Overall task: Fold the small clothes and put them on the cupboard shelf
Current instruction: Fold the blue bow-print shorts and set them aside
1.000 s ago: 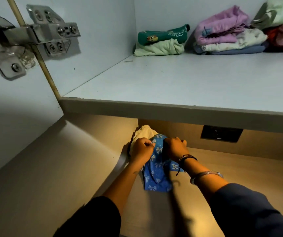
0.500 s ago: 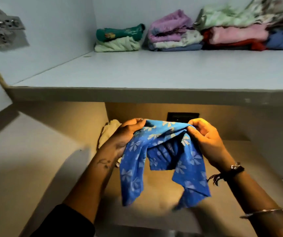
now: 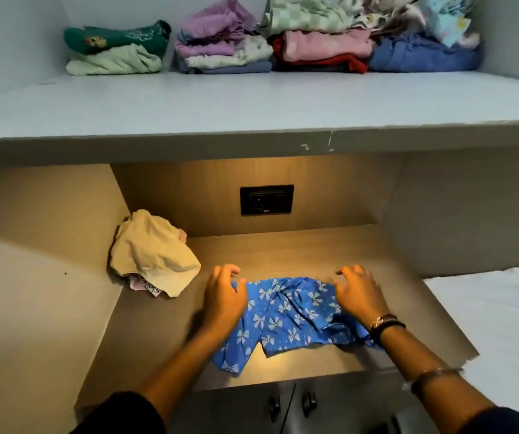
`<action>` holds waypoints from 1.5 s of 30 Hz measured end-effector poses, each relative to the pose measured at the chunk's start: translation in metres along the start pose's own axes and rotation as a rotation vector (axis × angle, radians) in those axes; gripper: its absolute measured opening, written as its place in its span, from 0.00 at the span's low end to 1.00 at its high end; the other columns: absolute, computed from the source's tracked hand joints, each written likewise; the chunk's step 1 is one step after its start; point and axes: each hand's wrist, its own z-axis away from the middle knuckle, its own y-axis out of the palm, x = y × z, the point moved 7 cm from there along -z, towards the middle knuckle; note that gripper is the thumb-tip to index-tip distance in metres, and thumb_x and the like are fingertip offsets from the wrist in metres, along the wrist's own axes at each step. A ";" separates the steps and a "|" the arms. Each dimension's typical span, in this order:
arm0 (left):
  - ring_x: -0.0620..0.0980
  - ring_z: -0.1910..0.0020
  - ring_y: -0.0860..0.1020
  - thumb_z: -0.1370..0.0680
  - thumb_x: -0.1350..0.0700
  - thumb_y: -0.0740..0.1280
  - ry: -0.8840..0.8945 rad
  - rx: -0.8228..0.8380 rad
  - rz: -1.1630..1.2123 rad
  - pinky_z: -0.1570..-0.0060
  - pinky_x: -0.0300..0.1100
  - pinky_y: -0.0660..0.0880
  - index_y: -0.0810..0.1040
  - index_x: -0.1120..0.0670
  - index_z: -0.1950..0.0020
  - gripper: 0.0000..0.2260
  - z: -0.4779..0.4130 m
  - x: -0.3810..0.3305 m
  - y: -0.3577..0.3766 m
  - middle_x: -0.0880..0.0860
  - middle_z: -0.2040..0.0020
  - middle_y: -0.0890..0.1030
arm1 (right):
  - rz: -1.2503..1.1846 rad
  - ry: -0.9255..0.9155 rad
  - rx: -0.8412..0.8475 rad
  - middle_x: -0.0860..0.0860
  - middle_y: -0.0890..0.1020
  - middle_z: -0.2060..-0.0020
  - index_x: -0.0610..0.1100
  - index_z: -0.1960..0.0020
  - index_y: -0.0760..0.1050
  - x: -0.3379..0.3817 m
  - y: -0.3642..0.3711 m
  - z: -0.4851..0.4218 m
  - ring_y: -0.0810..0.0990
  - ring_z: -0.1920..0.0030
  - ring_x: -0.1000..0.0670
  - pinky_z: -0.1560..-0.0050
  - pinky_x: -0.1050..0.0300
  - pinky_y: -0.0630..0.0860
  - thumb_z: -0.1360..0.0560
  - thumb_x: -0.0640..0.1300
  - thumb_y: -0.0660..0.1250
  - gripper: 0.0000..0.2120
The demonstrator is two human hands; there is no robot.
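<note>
The small blue bow-printed cloth garment (image 3: 286, 317), in the air a moment ago, now lies spread on the brown wooden desk (image 3: 283, 252). My left hand (image 3: 225, 297) and right hand (image 3: 358, 296) rest on its ends, fingers loose, gripping nothing. Folding can start.

No writing is showing clearly enough to read. A small white mark is sitting on the black socket plate (image 3: 266, 199) at the centre, and pale print is showing on the green folded garment (image 3: 117, 37) at upper left, both too blurred.
</note>
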 end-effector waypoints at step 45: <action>0.55 0.58 0.76 0.21 0.61 0.60 0.109 0.437 0.525 0.59 0.46 0.72 0.78 0.64 0.47 0.10 -0.020 -0.154 -0.042 0.61 0.55 0.79 | -1.214 -0.287 0.541 0.37 0.85 0.50 0.33 0.45 0.79 0.011 -0.123 -0.025 0.83 0.50 0.39 0.51 0.50 0.82 0.34 0.47 0.79 0.24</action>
